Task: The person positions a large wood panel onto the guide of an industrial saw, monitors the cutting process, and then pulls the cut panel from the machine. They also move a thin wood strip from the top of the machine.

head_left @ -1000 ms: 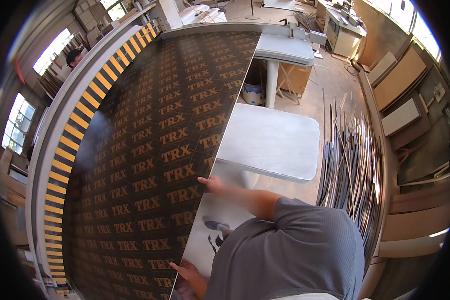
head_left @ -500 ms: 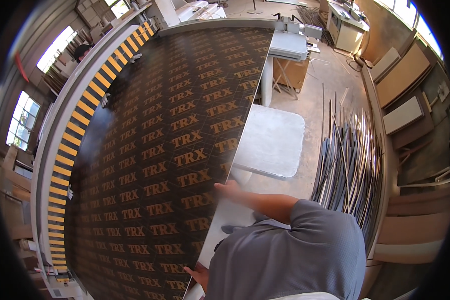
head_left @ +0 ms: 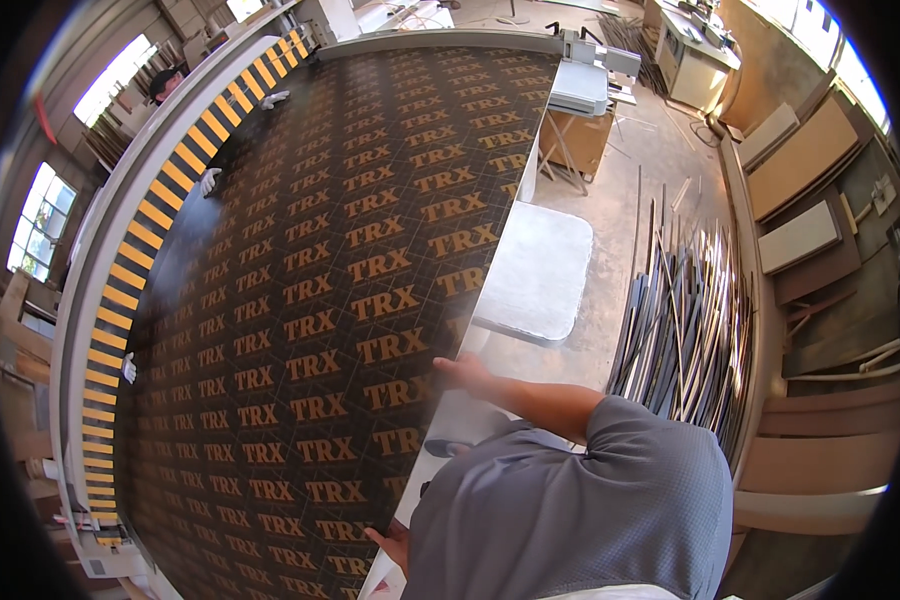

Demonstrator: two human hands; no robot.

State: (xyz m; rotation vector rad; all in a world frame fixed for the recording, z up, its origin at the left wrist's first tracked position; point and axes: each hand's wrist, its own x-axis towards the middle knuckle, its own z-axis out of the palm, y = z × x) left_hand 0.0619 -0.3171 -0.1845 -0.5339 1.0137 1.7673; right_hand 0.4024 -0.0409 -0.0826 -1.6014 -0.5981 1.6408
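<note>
Nearest the camera, the left hand [head_left: 392, 545] curls its fingers over the near right edge of the panel [head_left: 300, 300], low in the picture beside the grey shirt [head_left: 570, 510]. A little farther along the same edge, the right hand [head_left: 460, 372] lies on the panel with its fingers wrapped on the rim; the forearm reaches out from the sleeve. Both hands grip that one panel.

The panel is one large dark brown sheet with a repeated orange print. Its long axis runs from the person away toward the top of the picture, and it lies flat on a light grey machine table [head_left: 80, 330]. Along its left side runs a yellow-and-black striped strip [head_left: 160, 215]. The panel's right edge overhangs a pale bench [head_left: 540, 270], whose bare top shows just beside the right hand.

To the right of the bench the concrete floor [head_left: 620, 190] is open for a stretch, then a heap of long thin strips [head_left: 685, 320] lies on it, pointing away like the panel. Beyond those, several boards [head_left: 800, 170] lean at the right wall.

At the far left edge of the panel, three white gloved hands [head_left: 210, 180] rest on the striped strip, and a person's capped head [head_left: 170, 82] shows behind it.
</note>
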